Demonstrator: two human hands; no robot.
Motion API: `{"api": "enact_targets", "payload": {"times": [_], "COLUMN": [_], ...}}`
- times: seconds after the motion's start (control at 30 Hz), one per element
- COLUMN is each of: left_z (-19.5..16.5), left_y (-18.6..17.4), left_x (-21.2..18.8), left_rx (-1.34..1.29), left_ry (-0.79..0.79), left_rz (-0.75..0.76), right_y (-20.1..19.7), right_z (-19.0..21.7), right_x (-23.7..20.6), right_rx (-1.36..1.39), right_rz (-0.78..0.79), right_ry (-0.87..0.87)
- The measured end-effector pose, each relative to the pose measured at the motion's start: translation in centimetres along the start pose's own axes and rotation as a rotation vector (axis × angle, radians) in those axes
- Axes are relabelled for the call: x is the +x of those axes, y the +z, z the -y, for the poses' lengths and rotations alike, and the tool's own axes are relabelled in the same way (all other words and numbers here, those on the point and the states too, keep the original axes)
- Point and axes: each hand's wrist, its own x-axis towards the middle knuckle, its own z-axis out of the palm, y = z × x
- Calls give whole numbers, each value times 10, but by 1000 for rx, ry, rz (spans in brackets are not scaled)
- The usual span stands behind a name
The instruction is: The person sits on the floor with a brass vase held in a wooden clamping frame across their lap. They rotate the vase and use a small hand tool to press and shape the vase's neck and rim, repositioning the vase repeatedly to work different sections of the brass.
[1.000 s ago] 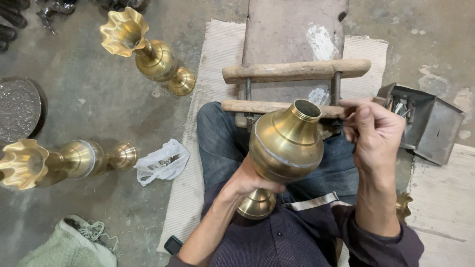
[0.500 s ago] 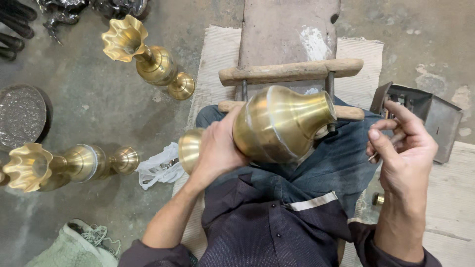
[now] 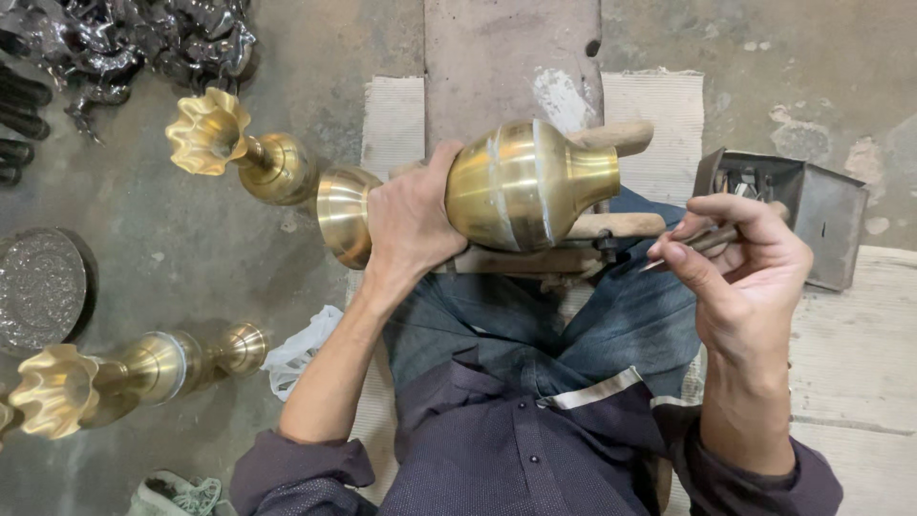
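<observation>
My left hand [image 3: 413, 222] grips a large brass vase [image 3: 516, 186] around its narrow waist and holds it on its side, round foot to the left, mouth pointing right. The vase lies across a wooden support with two rounded bars [image 3: 621, 227] above my lap. My right hand [image 3: 740, 268] hovers to the right of the vase mouth, apart from it, pinching a thin metal tool [image 3: 702, 242] between thumb and fingers.
Two fluted brass vases lie on the concrete floor, one at the upper left [image 3: 239, 153] and one at the lower left [image 3: 124, 377]. A dark engraved round plate [image 3: 38, 287], a white rag [image 3: 296, 349], dark metal pieces [image 3: 143, 43] and an open metal box [image 3: 793, 205] surround me.
My left hand has swung the vase from upright to lying sideways and shifted its grip to the waist. My right hand has drawn back from the rim to the right.
</observation>
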Motion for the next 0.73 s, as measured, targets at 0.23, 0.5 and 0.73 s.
{"api": "enact_targets", "payload": {"times": [0.23, 0.5, 0.73], "left_z": [-1, -5, -18], "left_y": [12, 8, -19], "left_x": [-11, -28, -47], "left_rx": [107, 106, 129], "left_ry": [74, 82, 50], "left_rz": [-19, 34, 44], "right_y": [25, 60, 70], "right_z": [7, -6, -8], "right_x": [10, 31, 4], "right_rx": [-276, -166, -139], "right_rz": [71, -45, -85], "right_ry": [0, 8, 14]}}
